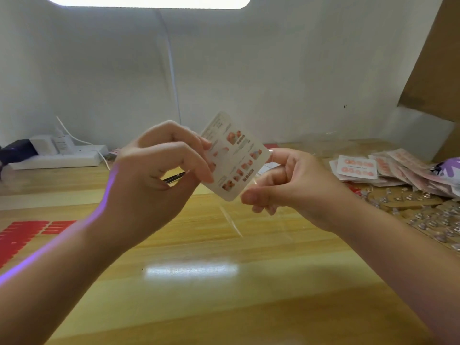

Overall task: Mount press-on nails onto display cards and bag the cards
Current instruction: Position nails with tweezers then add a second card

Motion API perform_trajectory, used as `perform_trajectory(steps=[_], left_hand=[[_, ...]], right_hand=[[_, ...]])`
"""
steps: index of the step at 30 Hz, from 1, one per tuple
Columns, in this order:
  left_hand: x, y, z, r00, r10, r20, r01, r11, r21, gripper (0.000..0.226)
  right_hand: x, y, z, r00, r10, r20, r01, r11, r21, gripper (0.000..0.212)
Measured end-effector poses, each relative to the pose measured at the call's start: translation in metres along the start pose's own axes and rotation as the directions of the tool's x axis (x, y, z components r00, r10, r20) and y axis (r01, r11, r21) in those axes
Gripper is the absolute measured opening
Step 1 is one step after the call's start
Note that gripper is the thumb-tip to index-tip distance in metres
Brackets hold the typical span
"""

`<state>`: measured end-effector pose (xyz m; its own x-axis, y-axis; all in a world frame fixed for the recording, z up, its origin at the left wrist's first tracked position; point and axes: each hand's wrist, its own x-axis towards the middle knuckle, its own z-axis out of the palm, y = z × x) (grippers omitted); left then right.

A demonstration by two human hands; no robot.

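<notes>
1. The left hand (pixel 159 168) pinches the edge of a stiff, round-cornered printed card (pixel 235 158); a dark thin tool (pixel 174 177) shows under its fingers.
2. The right hand (pixel 281 185) grips the card's lower corner and a thin clear bag (pixel 234 220), held above the glossy wooden table (pixel 199 295).
3. Finished cards (pixel 358 168) lie piled at right, red nail sheets (pixel 22 235) at left.
</notes>
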<state>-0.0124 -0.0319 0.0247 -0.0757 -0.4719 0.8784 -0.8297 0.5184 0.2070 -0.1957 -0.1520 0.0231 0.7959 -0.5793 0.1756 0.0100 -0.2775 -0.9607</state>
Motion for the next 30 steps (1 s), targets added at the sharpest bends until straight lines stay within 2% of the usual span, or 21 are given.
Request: perform_trajectory(steps=[8, 11, 14, 17, 22, 26, 30], left_hand=[[0.005, -0.002, -0.01, 0.991, 0.008, 0.131, -0.012, 0.999, 0.029, 0.02], [0.005, 0.0, -0.009, 0.987, 0.01, 0.162, -0.017, 0.999, 0.043, 0.028], [0.004, 0.004, -0.006, 0.986, -0.081, 0.148, 0.079, 0.997, 0.018, 0.017], [0.005, 0.008, -0.004, 0.972, -0.208, 0.108, 0.21, 0.978, -0.009, 0.028], [0.005, 0.014, -0.001, 0.96, -0.278, 0.035, 0.275, 0.959, 0.062, 0.041], [0.005, 0.015, -0.001, 0.97, -0.233, 0.067, 0.229, 0.971, 0.064, 0.038], [0.01, 0.011, -0.009, 0.952, -0.282, 0.115, 0.284, 0.959, 0.003, 0.041]], right_hand=[[0.0, 0.002, -0.002, 0.997, -0.055, -0.049, 0.053, 0.998, -0.033, 0.053], [0.0, 0.004, -0.001, 0.997, -0.069, -0.029, 0.069, 0.998, 0.001, 0.037], [0.0, 0.006, 0.001, 0.997, -0.078, -0.008, 0.078, 0.997, 0.023, 0.027], [0.001, 0.008, 0.0, 0.996, -0.087, -0.014, 0.088, 0.996, 0.029, 0.023], [0.003, 0.01, 0.0, 0.995, -0.073, -0.062, 0.076, 0.996, 0.045, 0.033], [0.003, 0.012, -0.002, 0.994, -0.068, -0.084, 0.067, 0.998, -0.009, 0.041], [0.002, 0.012, -0.001, 0.996, -0.063, -0.055, 0.061, 0.997, -0.047, 0.038]])
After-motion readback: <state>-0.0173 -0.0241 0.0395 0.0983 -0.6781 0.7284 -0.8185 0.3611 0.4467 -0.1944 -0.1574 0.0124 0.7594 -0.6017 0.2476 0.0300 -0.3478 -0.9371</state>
